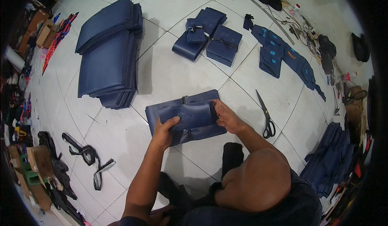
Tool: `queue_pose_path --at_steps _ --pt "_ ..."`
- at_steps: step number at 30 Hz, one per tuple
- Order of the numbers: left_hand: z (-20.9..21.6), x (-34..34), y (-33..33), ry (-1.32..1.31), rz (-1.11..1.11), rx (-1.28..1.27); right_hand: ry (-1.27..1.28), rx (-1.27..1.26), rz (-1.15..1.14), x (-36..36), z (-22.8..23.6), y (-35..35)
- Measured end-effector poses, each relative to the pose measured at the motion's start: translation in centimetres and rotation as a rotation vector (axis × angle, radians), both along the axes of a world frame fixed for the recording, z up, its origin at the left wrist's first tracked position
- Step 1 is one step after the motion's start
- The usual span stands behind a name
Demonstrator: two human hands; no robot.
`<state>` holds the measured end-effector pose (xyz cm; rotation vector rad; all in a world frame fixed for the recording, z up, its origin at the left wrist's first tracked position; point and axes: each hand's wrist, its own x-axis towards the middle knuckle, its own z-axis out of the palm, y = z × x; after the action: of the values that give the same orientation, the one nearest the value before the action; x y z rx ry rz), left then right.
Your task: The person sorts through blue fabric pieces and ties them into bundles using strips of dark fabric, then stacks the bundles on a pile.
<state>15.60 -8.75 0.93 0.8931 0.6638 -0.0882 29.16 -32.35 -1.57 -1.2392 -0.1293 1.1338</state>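
while tied navy bundles (224, 50) sit up ahead looking done, left hand (163, 132) and right hand (228, 119) grip a small navy panel stack (196, 117) atop a wider strapped bundle (153, 115) over the tile floor (239, 100). can't tell if it's tied on; the big stack (107, 64) looks untied, so probably left.

The navy bundle (198, 120) looks smooth, the floor tiles (184, 78) glossy
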Motion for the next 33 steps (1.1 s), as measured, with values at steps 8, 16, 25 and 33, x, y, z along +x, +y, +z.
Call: queue_pose_path --at_steps 8,16,25,33 --pt "-0.1 -1.0 -0.2 -0.106 -0.065 -0.268 0.546 0.364 -0.156 -1.1 1.6 1.8" --pt "0.9 -0.7 -0.6 -0.082 -0.017 -0.113 0.312 0.207 -0.049 -0.2 0.4 -0.4" --pt "-1.0 -0.4 -3.0 0.093 -0.020 0.228 -0.333 -0.184 -0.103 -2.9 1.8 1.1" --pt "-1.7 -0.6 -2.1 0.164 -0.047 0.064 -0.455 -0.264 0.000 -2.3 0.1 -0.2"
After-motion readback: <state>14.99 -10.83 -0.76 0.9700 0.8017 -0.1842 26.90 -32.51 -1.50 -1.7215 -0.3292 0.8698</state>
